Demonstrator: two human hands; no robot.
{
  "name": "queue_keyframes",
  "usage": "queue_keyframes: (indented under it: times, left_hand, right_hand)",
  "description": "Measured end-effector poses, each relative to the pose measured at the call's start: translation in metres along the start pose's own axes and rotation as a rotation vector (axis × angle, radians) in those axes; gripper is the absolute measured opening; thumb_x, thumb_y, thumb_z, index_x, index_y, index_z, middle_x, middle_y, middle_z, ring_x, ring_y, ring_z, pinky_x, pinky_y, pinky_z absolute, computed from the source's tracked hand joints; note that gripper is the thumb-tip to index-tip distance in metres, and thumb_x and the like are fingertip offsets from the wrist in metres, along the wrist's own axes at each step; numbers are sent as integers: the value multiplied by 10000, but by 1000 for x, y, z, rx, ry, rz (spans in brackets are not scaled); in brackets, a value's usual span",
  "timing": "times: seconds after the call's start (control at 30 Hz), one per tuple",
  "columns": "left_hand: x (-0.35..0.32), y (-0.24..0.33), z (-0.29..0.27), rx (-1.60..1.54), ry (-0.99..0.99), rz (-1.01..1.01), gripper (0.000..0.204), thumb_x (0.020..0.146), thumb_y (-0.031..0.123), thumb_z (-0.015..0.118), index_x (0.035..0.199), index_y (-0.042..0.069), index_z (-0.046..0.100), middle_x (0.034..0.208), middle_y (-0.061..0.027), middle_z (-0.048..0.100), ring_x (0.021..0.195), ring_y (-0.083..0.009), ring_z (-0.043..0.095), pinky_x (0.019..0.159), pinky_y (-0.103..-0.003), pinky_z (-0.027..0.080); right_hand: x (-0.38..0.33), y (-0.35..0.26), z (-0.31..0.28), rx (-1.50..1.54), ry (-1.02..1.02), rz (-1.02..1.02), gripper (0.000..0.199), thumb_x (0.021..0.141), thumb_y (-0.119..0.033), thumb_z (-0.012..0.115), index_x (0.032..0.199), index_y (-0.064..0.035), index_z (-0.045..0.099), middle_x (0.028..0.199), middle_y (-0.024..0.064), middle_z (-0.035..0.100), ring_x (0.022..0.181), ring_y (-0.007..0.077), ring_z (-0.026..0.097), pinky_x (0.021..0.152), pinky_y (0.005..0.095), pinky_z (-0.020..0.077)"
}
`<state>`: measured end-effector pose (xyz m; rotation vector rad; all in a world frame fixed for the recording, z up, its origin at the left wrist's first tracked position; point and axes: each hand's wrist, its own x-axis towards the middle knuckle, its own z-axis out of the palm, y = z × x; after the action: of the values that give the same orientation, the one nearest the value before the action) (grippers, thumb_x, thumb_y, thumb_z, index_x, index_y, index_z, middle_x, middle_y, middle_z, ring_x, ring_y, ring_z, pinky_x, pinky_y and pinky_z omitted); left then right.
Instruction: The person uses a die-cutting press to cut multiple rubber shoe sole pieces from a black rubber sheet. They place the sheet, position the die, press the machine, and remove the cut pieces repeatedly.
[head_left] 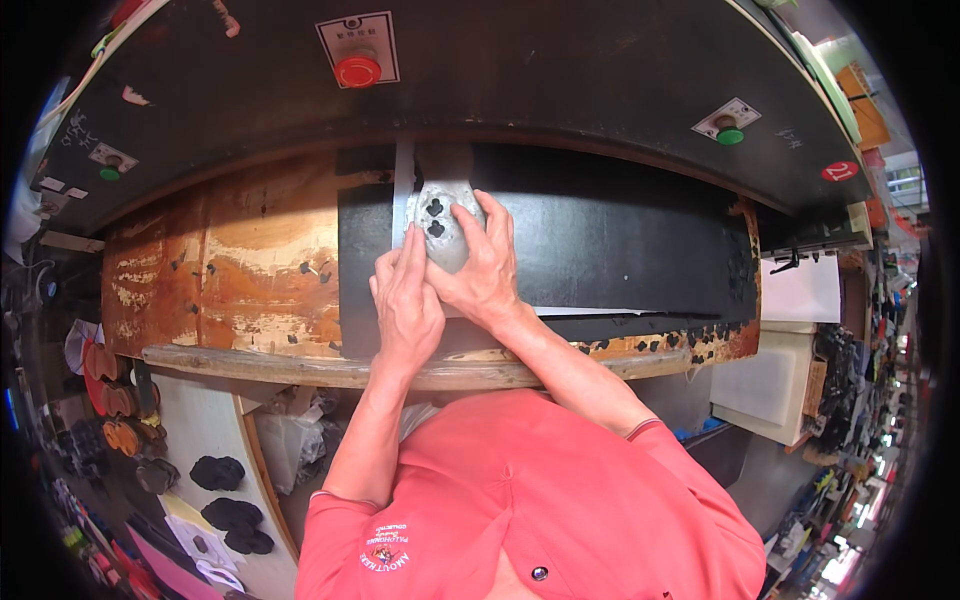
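Note:
A grey metal cutting die (pixel 437 222) with clover-shaped holes lies on a black sheet (pixel 620 250) spread over a worn wooden press bed (pixel 250 270). My right hand (pixel 482 262) rests on the die's right side, fingers curled over its edge. My left hand (pixel 405 300) lies flat on the sheet just below and left of the die, fingertips touching its lower edge. A narrow grey strip (pixel 402 190) shows beside the die.
A black press head (pixel 560 80) overhangs the bed, with a red round button (pixel 358 70) and green buttons (pixel 730 135) (pixel 110 172). Stacks of cut black and orange pieces (pixel 218 472) (pixel 120 400) lie on a lower-left shelf. White foam blocks (pixel 775 385) stand right.

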<state>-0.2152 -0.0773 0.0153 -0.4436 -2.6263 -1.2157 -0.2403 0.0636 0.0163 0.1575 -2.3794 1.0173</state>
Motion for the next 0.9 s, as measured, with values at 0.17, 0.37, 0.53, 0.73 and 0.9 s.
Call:
queue_keyframes:
  times: [0.17, 0.37, 0.53, 0.73, 0.9]
  left_hand:
    - [3, -8, -4, -122, 11, 16, 687, 870, -94, 475, 1554, -34, 497, 1478, -203, 616, 1271, -341, 575, 1099, -444, 413]
    - [-9, 1, -12, -125, 76, -89, 587, 936, -68, 502, 1520, -17, 542, 1469, -211, 615, 1271, -348, 582, 1087, -430, 447]
    - [-65, 22, -23, -271, 84, 56, 187, 921, -36, 671, 1090, 12, 736, 1015, -126, 755, 917, -304, 702, 851, -395, 531]
    - [-75, 12, 5, 163, 83, 295, 277, 865, 58, 825, 752, 82, 573, 697, -71, 614, 656, -298, 595, 611, -421, 438]
    - [-57, 3, 9, 228, 185, 271, 305, 923, 128, 793, 721, 91, 567, 686, -87, 597, 653, -314, 596, 614, -443, 454]
  right_hand:
    - [-3, -10, 6, -29, 8, 56, 714, 743, -254, 862, 1325, 71, 606, 1429, 330, 449, 1286, 512, 486, 1099, 567, 436]
    - [0, -1, -9, 117, -111, 104, 754, 807, -317, 867, 1406, 26, 563, 1487, 302, 423, 1354, 492, 458, 1139, 539, 425]
    - [2, 32, -83, 303, 100, 242, 355, 940, -83, 763, 1274, -17, 663, 1096, 69, 668, 1037, 168, 650, 949, 315, 531]
    - [28, 84, -191, 210, 566, 214, 239, 1069, -115, 639, 846, -29, 622, 798, -12, 645, 788, 58, 586, 734, 237, 483]
    - [72, 101, -232, 101, 629, 6, 244, 1057, -179, 694, 892, -4, 653, 762, -16, 597, 721, 56, 510, 664, 250, 459]
